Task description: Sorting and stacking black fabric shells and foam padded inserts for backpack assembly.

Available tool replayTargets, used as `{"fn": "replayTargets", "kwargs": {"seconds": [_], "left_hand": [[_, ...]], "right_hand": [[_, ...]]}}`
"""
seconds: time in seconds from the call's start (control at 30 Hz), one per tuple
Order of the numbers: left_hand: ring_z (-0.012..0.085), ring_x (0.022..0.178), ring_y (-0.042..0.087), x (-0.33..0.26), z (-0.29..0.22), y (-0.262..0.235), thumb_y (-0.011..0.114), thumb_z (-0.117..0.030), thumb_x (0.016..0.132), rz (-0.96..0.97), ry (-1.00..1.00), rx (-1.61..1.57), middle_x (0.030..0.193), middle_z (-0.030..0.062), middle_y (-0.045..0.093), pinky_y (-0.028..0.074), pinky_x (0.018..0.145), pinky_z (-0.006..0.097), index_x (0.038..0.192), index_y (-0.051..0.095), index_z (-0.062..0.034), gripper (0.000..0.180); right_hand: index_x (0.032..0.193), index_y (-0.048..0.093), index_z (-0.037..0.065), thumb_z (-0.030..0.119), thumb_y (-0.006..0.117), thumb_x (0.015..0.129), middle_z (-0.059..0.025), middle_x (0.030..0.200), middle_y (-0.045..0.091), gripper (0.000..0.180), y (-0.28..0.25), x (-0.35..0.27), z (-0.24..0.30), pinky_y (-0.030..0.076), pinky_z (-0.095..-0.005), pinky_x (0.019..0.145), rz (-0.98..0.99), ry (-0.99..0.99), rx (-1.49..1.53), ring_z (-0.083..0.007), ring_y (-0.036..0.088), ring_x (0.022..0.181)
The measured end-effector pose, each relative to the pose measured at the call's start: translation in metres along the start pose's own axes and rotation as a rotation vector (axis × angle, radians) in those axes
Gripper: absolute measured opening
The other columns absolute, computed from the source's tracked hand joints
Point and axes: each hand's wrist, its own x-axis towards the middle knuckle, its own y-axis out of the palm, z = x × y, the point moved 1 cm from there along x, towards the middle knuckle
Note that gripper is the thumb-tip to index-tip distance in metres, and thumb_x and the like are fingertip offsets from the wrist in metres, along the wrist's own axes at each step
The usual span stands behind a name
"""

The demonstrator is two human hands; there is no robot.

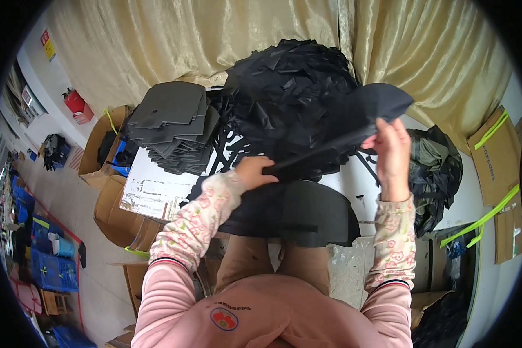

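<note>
Between both hands, over the white counter [354, 187], there's a smooth black fabric-looking sheet with a rounded end [383, 101], held on a slant. The right hand [392, 148] has its grip pinching the near edge, rounded end poking out past the fingers. The left hand [254, 173] seems to pinch the lower end, but its fingertips are kinda hidden. The sheet's middle is tough to make out against the big crumpled black heap [290, 87] behind it.
</note>
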Motion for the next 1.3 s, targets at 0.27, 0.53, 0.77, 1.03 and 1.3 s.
{"fn": "replayTargets", "kwargs": {"seconds": [0.27, 0.53, 0.77, 1.03, 1.3], "left_hand": [[0.0311, 0.079, 0.061, -0.092, 0.009, -0.097, 0.072, -0.008, 0.068, -0.223, -0.256, 0.374, 0.08, 0.0093, 0.062, 0.044, 0.07, 0.04, 0.081, 0.062, -0.0079, 0.016], [0.026, 0.088, 0.057, -0.181, 0.029, -0.055, 0.069, 0.003, 0.057, -0.117, -0.379, 0.534, 0.091, 0.0038, 0.059, 0.037, 0.078, 0.038, 0.087, 0.062, -0.0129, 0.035], [0.0258, 0.089, 0.058, -0.207, 0.048, -0.034, 0.07, 0.002, 0.061, 0.049, -0.451, 0.479, 0.091, 0.0043, 0.058, 0.039, 0.081, 0.039, 0.09, 0.064, -0.0135, 0.034], [0.0299, 0.083, 0.063, -0.211, 0.089, -0.076, 0.066, 0.01, 0.066, 0.225, -0.441, 0.148, 0.088, 0.0105, 0.063, 0.051, 0.072, 0.036, 0.097, 0.065, -0.0078, 0.035], [0.0281, 0.083, 0.064, -0.18, 0.039, -0.121, 0.062, 0.005, 0.07, -0.004, -0.174, 0.375, 0.094, 0.0095, 0.066, 0.051, 0.076, 0.037, 0.092, 0.067, -0.0074, 0.026]], "right_hand": [[0.086, 0.056, 0.002, 0.013, 0.058, 0.089, -0.0124, 0.072, 0.065, 0.012, -0.108, -0.093, -0.041, 0.053, -0.0292, 0.049, -0.288, 0.383, -0.065, -0.018, 0.062, 0.054], [0.078, 0.064, -0.004, 0.019, 0.065, 0.086, -0.009, 0.066, 0.064, 0.024, -0.15, -0.219, -0.124, 0.047, -0.0245, 0.042, -0.322, 0.873, -0.309, -0.0129, 0.057, 0.047], [0.114, 0.056, 0.002, 0.018, 0.071, 0.081, -0.0151, 0.114, 0.057, 0.04, -0.1, -0.204, -0.087, 0.047, -0.036, 0.084, 0.024, 0.051, -1.287, -0.0276, 0.057, 0.099], [0.143, 0.037, 0.02, 0.047, 0.072, 0.07, -0.0127, 0.152, 0.023, 0.085, -0.035, -0.224, -0.123, 0.015, -0.0642, 0.108, 1.012, 0.026, -1.428, -0.0347, 0.015, 0.142], [0.142, 0.04, 0.016, 0.037, 0.071, 0.078, -0.0168, 0.149, 0.029, 0.074, -0.022, -0.193, -0.105, 0.015, -0.0602, 0.11, 1.013, 0.214, -1.249, -0.0377, 0.019, 0.141]]}}
